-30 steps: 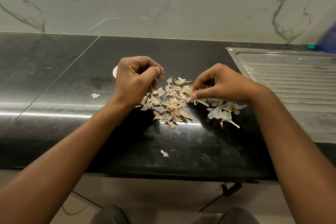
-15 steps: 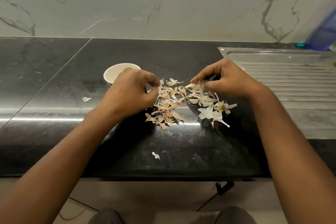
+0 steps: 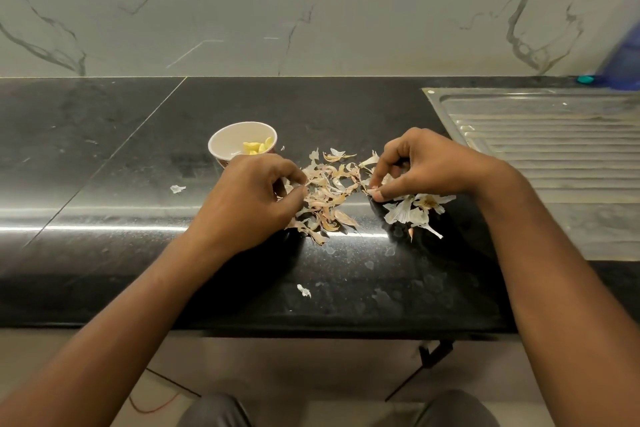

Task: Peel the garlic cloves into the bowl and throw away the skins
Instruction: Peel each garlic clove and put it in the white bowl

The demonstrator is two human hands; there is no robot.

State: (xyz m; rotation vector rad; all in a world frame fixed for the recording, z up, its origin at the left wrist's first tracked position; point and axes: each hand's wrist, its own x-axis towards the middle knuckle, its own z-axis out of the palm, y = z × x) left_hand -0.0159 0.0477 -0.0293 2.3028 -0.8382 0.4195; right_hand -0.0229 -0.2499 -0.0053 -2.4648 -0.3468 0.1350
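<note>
A pile of papery garlic skins (image 3: 329,194) lies on the black counter (image 3: 138,149) between my hands. My left hand (image 3: 252,198) sits at the pile's left edge with fingers curled, thumb and fingertips pinching skins. My right hand (image 3: 422,163) is at the pile's right edge, thumb and forefinger pinching skins. A bigger white husk (image 3: 415,211) lies just under my right hand. Behind my left hand stands a small white bowl (image 3: 225,142) with peeled yellow cloves (image 3: 256,146) inside.
Loose skin flakes lie at the left (image 3: 177,188) and near the counter's front edge (image 3: 304,290). A steel sink drainboard (image 3: 554,149) takes up the right side. A blue bottle (image 3: 623,55) stands at the far right against the marble wall.
My left hand has come down from the bowl to the pile's left edge, uncovering the bowl and its cloves. My right hand stays at the pile's right edge, pinching skins.
</note>
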